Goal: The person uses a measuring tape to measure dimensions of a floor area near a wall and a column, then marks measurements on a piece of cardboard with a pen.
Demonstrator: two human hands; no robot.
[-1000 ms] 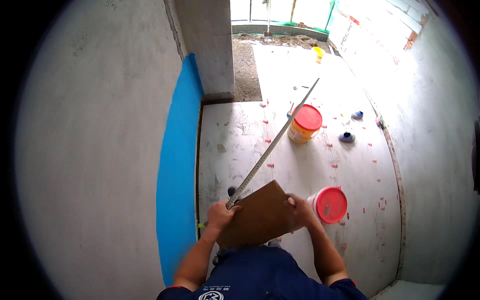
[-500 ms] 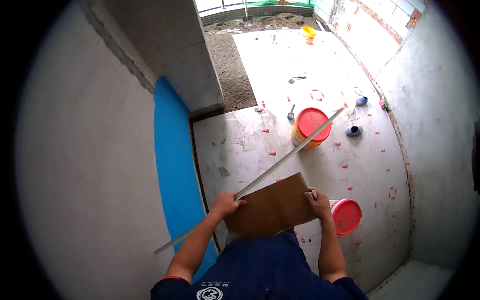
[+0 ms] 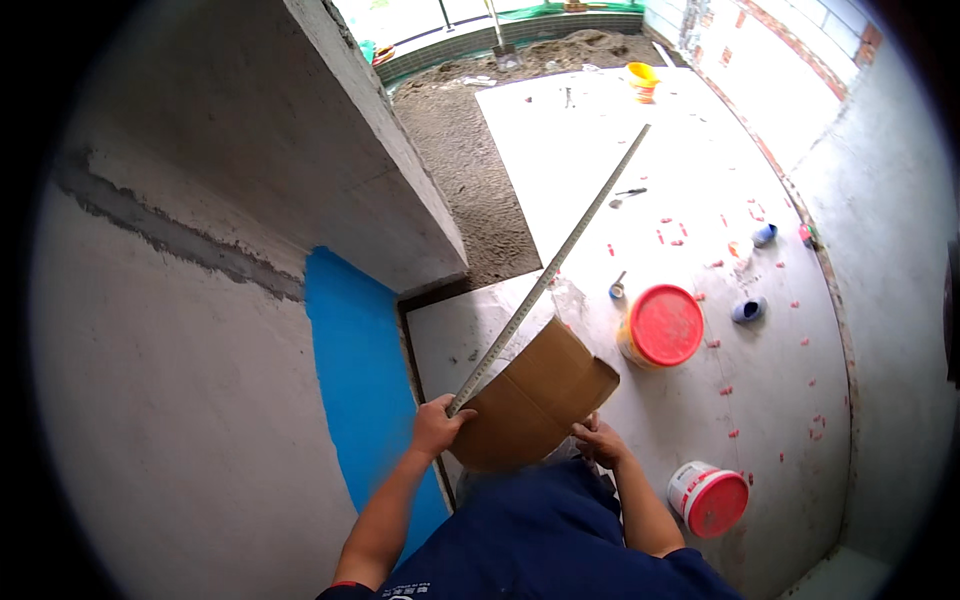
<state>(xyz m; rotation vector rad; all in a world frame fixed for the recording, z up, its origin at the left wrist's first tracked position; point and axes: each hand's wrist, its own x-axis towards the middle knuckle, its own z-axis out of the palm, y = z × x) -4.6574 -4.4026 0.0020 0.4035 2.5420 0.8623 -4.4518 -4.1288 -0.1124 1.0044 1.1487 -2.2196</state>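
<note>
My left hand (image 3: 437, 425) is closed around a long metal ruler (image 3: 550, 275) and also grips the left corner of a bent piece of brown cardboard (image 3: 535, 400). From that hand the ruler slants up and away to the right, over the floor. The cardboard is held in front of my body, creased and curving, its right corner turned up. My right hand (image 3: 600, 442) pinches the cardboard's lower right edge. Fingers under the sheet are partly hidden.
Right of the cardboard stand a red-lidded bucket (image 3: 665, 325) and a red-lidded white bucket (image 3: 718, 502). Blue pipe fittings (image 3: 748, 309) and red clips dot the tiles (image 3: 790, 420). A blue-banded wall (image 3: 360, 370) is at left; sand (image 3: 450, 160) and a yellow bucket (image 3: 643, 78) lie beyond.
The ruler has swung steeper, its far end now farther away and clear of the bucket lid. The cardboard has bent and tilted, and my right hand has moved down along its edge. The view has shifted.
</note>
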